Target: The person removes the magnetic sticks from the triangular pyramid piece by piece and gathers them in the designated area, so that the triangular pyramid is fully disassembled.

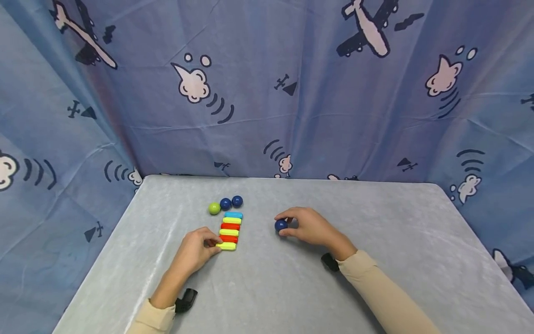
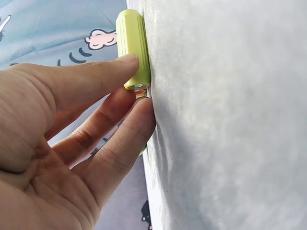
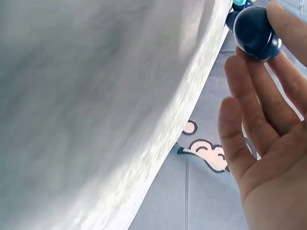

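My left hand (image 1: 195, 250) pinches the near end of a yellow-green ridged plastic rod (image 2: 132, 36), with the thumb on one side and fingertips at the other. That rod is the nearest in a column of several short rods lying side by side: red rods (image 1: 230, 226), yellow ones and a blue rod (image 1: 233, 215) at the far end. To the right, my right hand (image 1: 310, 226) holds a shiny dark blue ball (image 3: 254, 31) between thumb and fingers, at or just above the table; the exact gap cannot be told.
Beyond the rods, a green ball (image 1: 214, 208) and two dark blue balls (image 1: 225, 204) sit in a row. All stand on a grey cloth-covered table (image 1: 375, 218). A blue patterned curtain (image 1: 258, 93) hangs behind and beside it. Each wrist wears a black device (image 1: 186, 300).
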Demonstrator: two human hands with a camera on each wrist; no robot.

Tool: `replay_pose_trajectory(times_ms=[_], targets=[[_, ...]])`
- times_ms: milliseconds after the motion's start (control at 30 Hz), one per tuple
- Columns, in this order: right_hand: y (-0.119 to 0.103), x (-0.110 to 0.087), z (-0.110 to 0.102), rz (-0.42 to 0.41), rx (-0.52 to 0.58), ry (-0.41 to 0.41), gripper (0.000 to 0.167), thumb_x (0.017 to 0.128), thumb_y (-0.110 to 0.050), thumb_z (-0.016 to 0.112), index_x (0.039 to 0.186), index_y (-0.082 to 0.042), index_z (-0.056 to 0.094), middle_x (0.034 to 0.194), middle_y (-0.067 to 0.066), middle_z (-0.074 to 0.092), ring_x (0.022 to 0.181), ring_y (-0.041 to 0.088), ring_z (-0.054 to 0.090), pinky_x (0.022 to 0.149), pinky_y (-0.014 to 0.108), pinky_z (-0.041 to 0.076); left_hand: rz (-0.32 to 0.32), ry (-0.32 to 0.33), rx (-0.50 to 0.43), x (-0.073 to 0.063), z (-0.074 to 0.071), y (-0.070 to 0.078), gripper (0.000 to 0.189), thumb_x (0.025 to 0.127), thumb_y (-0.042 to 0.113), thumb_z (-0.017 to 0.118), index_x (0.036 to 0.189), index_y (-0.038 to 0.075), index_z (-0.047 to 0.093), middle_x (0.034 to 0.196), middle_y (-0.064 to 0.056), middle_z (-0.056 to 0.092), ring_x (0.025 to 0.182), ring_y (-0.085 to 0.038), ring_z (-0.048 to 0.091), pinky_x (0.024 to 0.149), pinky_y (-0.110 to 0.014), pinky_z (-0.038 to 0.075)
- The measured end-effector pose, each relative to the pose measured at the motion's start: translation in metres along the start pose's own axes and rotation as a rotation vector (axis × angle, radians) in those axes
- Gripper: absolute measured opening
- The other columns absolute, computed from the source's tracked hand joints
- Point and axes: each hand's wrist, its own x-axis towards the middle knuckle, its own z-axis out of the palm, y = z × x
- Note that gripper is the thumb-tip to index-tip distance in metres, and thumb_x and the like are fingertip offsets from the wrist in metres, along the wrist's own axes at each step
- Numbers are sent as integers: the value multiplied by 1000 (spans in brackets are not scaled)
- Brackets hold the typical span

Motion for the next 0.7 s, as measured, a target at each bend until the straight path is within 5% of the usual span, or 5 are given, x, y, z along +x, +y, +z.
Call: replay_pose_trajectory(times_ms=[700], targets=[[-18,60,9,52,37,-50,42,86,-29,79,125,-17,70,114,-4,73,96,12,64,85,33,53,-2,-5,-4,1,0,-1,14,74,4,85,81,14,79,80,6,68,72,-6,60,65,-22,49]])
